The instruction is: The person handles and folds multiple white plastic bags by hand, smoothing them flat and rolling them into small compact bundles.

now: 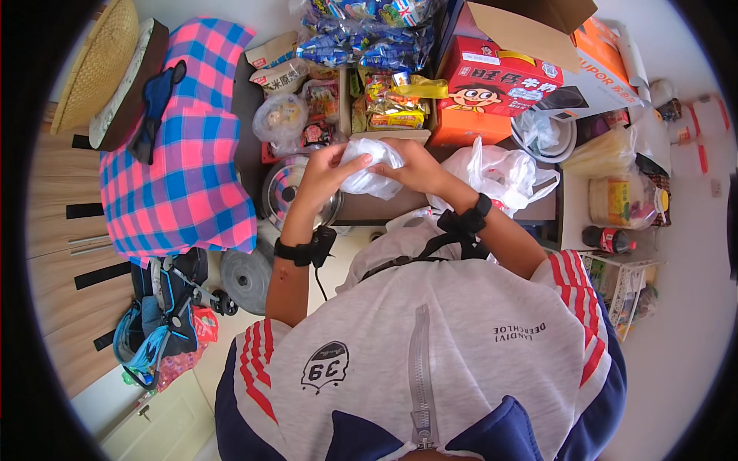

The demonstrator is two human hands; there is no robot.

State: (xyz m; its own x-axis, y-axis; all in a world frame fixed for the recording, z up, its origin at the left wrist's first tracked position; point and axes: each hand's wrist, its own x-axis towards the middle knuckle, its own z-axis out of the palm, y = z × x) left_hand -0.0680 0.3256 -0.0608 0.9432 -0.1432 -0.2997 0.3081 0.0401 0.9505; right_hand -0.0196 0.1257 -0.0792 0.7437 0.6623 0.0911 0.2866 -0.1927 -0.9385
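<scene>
A crumpled white plastic bag (372, 180) is bunched up between my two hands, over the front part of a dark tabletop (383, 214). My left hand (327, 172) grips its left side, thumb on top. From the right, my right hand (416, 164) pinches the same bag with thumb and fingers. Whatever is inside the bag cannot be made out. Just beyond my hands stands an open cardboard box (392, 137) of packaged snacks. A shiny round metal lid (277, 190) lies partly behind my left forearm. Another white plastic bag with handles (501, 173) sits beside my right forearm.
Left of the lid is a knotted clear bag (281, 118). Behind are blue snack packs (369, 46), a red milk carton box (490, 80) and an induction cooker box (599, 75). A checked cloth (179, 161) hangs at left above a folded stroller (161, 322).
</scene>
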